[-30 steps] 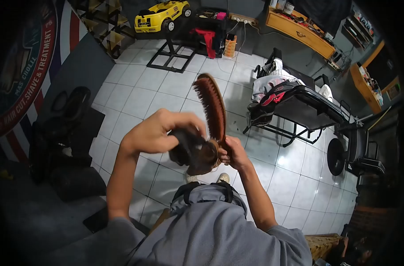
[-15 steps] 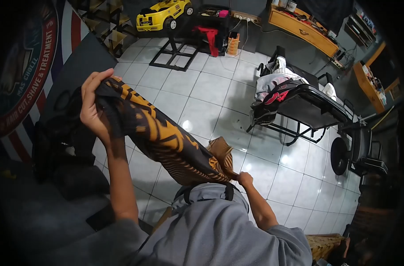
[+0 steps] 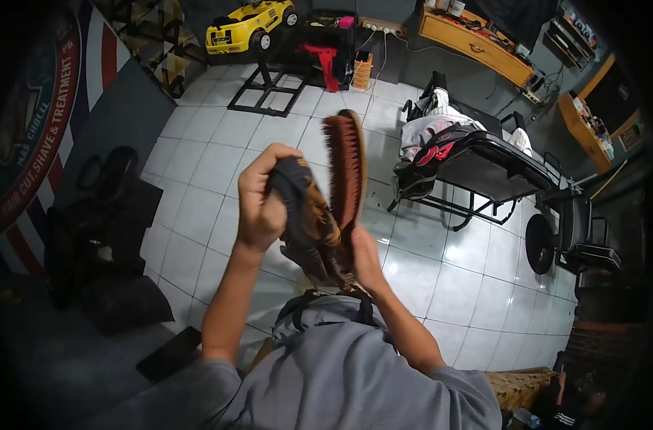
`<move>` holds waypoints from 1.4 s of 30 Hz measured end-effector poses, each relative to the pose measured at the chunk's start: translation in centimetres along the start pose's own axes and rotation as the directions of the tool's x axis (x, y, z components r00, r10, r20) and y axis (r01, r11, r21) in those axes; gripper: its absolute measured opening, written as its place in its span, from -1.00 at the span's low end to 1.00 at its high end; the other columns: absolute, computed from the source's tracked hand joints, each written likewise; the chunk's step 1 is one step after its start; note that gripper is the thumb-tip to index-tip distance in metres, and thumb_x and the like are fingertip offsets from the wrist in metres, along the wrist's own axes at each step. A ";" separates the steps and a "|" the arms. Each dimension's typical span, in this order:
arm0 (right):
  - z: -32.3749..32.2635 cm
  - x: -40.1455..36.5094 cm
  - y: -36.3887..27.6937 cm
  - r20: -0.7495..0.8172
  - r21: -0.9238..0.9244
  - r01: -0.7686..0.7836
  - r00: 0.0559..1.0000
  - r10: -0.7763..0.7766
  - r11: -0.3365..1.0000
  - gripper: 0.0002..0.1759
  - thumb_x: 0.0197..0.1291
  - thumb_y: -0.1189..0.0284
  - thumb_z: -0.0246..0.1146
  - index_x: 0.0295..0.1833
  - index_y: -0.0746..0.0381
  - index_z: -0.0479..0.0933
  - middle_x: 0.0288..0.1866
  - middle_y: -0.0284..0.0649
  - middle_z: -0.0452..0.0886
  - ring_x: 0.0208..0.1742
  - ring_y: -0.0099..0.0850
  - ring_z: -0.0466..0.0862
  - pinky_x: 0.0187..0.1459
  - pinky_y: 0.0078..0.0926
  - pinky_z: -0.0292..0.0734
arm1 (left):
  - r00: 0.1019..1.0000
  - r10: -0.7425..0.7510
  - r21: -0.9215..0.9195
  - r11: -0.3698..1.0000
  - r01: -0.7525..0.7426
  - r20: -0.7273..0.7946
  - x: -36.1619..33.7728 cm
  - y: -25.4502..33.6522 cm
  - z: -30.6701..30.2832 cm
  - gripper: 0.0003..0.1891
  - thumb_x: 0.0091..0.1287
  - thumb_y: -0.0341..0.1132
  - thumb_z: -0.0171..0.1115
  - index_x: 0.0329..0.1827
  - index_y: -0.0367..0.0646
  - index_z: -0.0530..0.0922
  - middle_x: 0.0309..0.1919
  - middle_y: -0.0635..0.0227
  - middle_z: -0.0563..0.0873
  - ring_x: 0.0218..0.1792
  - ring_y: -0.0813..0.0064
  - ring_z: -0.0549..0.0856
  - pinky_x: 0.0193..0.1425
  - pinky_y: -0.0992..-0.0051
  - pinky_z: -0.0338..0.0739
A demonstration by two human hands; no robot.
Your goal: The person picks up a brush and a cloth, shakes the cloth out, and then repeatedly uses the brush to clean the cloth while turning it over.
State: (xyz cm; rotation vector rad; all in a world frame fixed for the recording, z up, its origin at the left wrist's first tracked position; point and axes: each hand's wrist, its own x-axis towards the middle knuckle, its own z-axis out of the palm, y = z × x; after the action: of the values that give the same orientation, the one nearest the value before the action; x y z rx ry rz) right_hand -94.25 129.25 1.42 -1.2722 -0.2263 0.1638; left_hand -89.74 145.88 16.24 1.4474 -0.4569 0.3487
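Note:
A black cloth with golden patterns hangs bunched in front of my body. My left hand is closed around its upper end, fingers curled over the dark fabric. My right hand grips lower down on the right, close to the cloth's gathered end. From there a curved reddish-brown strip stands upright, its left edge fringe-like and its right rim tan. It looks like a turned-up fold of the cloth, though its shape resembles a brush. My right fingertips are partly hidden.
Garments lie over a black reclined chair on the right. Another black chair stands beyond it. A yellow toy car, a black metal frame and a wooden drawer shelf are at the back. A person is at lower right.
My left hand has moved right and inward, so the stretched cloth is now bunched. My right hand has risen slightly and left, and the reddish-brown strip now points up.

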 end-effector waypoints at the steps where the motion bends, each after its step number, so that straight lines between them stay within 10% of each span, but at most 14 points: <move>1: 0.9 -0.1 0.2 0.070 -0.090 0.034 0.997 -0.027 0.995 -0.58 0.46 0.22 -0.15 0.18 0.32 0.33 -0.41 -0.43 0.42 -0.44 -0.59 0.37 -0.41 -0.57 0.31 | 1.000 0.019 0.173 0.985 -0.017 -0.010 0.0 0.0 0.3 -0.83 0.21 -0.41 -0.05 -0.23 -0.29 0.46 -0.35 0.36 0.53 -0.34 0.65 0.51 -0.21 0.65 0.44; 5: 0.1 -0.3 8.1 0.302 -0.540 0.131 0.952 0.046 0.831 -0.67 0.44 0.26 -0.14 0.05 0.28 0.34 -0.37 -0.06 0.55 -0.35 -0.10 0.58 -0.35 -0.23 0.42 | 0.996 -0.003 0.000 1.000 0.003 -0.087 0.8 0.5 0.2 -0.81 0.30 -0.33 0.07 -0.14 -0.27 0.45 -0.28 0.35 0.52 -0.32 0.67 0.51 -0.23 0.68 0.46; 8: -5.9 -2.8 17.1 0.270 -0.858 0.031 0.877 0.398 0.514 -0.68 0.38 0.25 -0.08 0.01 0.27 0.38 -0.27 0.05 0.59 -0.22 0.05 0.60 -0.24 -0.05 0.48 | 0.984 0.064 -0.188 0.978 -0.096 -0.166 2.1 1.3 -1.1 -0.83 0.32 -0.40 0.06 -0.08 -0.24 0.44 -0.33 0.38 0.52 -0.37 0.68 0.52 -0.27 0.68 0.49; 12: -17.0 -11.7 26.4 -0.149 -0.976 -0.218 0.650 0.746 -0.005 -0.72 0.08 0.33 0.13 -0.27 0.32 0.59 -0.28 0.04 0.66 -0.28 -0.08 0.69 -0.16 -0.17 0.59 | 0.981 0.148 -0.452 0.872 -0.190 -0.126 2.9 0.9 -4.2 -0.66 0.45 -0.11 -0.15 -0.08 -0.25 0.39 -0.31 0.26 0.49 -0.26 0.49 0.51 -0.20 0.60 0.53; 14: -19.0 -14.9 25.7 -0.363 -0.848 -0.527 0.499 0.787 -0.056 -0.63 0.17 0.23 0.08 -0.29 0.34 0.60 -0.33 0.05 0.66 -0.30 -0.08 0.69 -0.20 -0.17 0.59 | 0.969 0.246 -0.150 0.958 -0.244 -0.007 2.8 1.9 -4.7 -0.77 0.40 -0.28 -0.04 -0.12 -0.29 0.46 -0.28 0.23 0.50 -0.18 0.45 0.53 -0.08 0.52 0.52; 17: -21.0 -15.7 26.3 -0.416 -0.773 -0.634 0.534 0.736 0.023 -0.48 0.26 0.11 -0.03 -0.35 0.36 0.60 -0.45 0.09 0.64 -0.34 -0.11 0.69 -0.26 -0.18 0.57 | 0.993 -0.080 0.433 0.901 0.033 0.092 1.7 3.9 -3.9 -0.82 0.22 -0.55 0.12 -0.12 -0.32 0.53 -0.21 0.17 0.54 -0.07 0.41 0.55 0.05 0.48 0.45; 18: -21.3 -15.7 26.8 -0.343 -0.885 -0.453 0.790 0.509 0.107 -0.35 0.33 0.04 -0.16 -0.45 0.38 0.57 -0.56 0.10 0.60 -0.43 -0.14 0.68 -0.34 -0.17 0.54 | 0.977 -0.210 0.502 0.842 0.198 -0.033 1.1 2.7 -3.8 -0.79 0.24 -0.56 0.04 -0.08 -0.30 0.51 -0.20 0.19 0.55 -0.09 0.40 0.56 0.04 0.49 0.45; 19: -21.4 -14.5 28.0 -0.407 -0.824 -0.511 0.834 0.372 0.244 -0.34 0.33 0.01 -0.13 -0.50 0.36 0.54 -0.61 0.04 0.58 -0.52 -0.20 0.65 -0.41 -0.20 0.52 | 0.953 -0.299 0.680 0.688 0.254 -0.053 0.9 2.5 -3.5 -0.83 0.25 -0.59 -0.02 -0.16 -0.27 0.50 -0.25 0.27 0.52 -0.17 0.47 0.52 -0.01 0.54 0.44; 23: -12.3 -5.0 14.6 -0.309 -0.289 -0.363 0.911 0.273 0.886 -0.59 0.40 0.09 -0.09 -0.35 0.19 0.37 -0.62 -0.45 0.30 -0.67 -0.65 0.26 -0.65 -0.64 0.16 | 0.802 -0.572 0.054 0.819 0.572 0.173 0.0 1.2 -2.5 -0.97 0.22 -0.55 0.03 -0.34 -0.25 0.43 -0.33 0.36 0.45 -0.25 0.57 0.44 -0.08 0.64 0.37; 27: -3.7 -1.2 2.3 -0.156 0.099 -0.221 0.960 0.234 0.970 -0.55 0.43 0.03 -0.19 -0.34 0.15 0.28 -0.64 -0.52 0.13 -0.68 -0.70 0.10 -0.66 -0.67 -0.03 | 0.916 -0.333 -0.241 0.892 0.383 0.225 -1.6 1.6 -2.3 -0.85 0.24 -0.37 0.15 -0.42 -0.22 0.40 -0.31 0.35 0.44 -0.23 0.57 0.42 -0.09 0.64 0.32; 30: -1.1 -1.1 1.3 0.010 -0.014 -0.075 0.997 0.075 0.997 -0.60 0.45 0.15 -0.14 -0.22 0.26 0.37 -0.51 -0.40 0.31 -0.50 -0.55 0.30 -0.47 -0.58 0.25 | 0.946 -0.189 -0.501 0.811 0.301 0.262 -2.2 1.9 -2.6 -0.72 0.26 -0.23 0.20 -0.51 -0.17 0.36 -0.37 0.34 0.34 -0.28 0.50 0.37 -0.09 0.53 0.31; 36: -4.8 -2.2 12.3 0.077 -0.874 -0.109 0.931 0.357 0.473 -0.57 0.37 0.09 -0.04 -0.26 0.27 0.45 -0.35 0.08 0.60 -0.28 0.06 0.60 -0.27 -0.07 0.48 | 0.966 0.208 -0.829 0.559 0.013 0.155 -2.7 2.2 -4.5 -0.81 0.24 -0.34 0.27 -0.48 -0.06 0.42 -0.30 0.37 0.38 -0.09 0.40 0.36 0.11 0.34 0.33; 39: -11.8 -7.1 21.0 -0.111 -0.970 -0.218 0.790 0.602 0.108 -0.46 0.35 0.00 -0.12 -0.12 0.23 0.56 -0.34 0.02 0.66 -0.27 0.08 0.64 -0.21 -0.02 0.54 | 0.974 0.201 -0.802 0.596 -0.040 0.101 -2.7 2.8 -6.4 -0.80 0.23 -0.34 0.27 -0.48 -0.07 0.40 -0.30 0.36 0.37 -0.08 0.39 0.37 0.12 0.32 0.33; 42: -17.8 -12.6 25.5 -0.205 -0.957 -0.289 0.720 0.663 0.017 -0.40 0.35 0.00 -0.15 -0.22 0.30 0.58 -0.32 0.12 0.64 -0.24 0.09 0.64 -0.17 -0.04 0.55 | 0.981 0.174 -0.765 0.642 -0.045 0.088 -2.9 2.5 -7.2 -0.78 0.22 -0.35 0.28 -0.48 -0.08 0.39 -0.30 0.35 0.36 -0.07 0.37 0.38 0.12 0.31 0.33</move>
State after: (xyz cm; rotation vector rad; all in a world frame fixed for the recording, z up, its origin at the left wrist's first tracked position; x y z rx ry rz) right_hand -101.73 117.02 -28.85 -2.6547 -0.1131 1.0085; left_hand -92.82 153.38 16.54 0.6042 -0.7193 0.1013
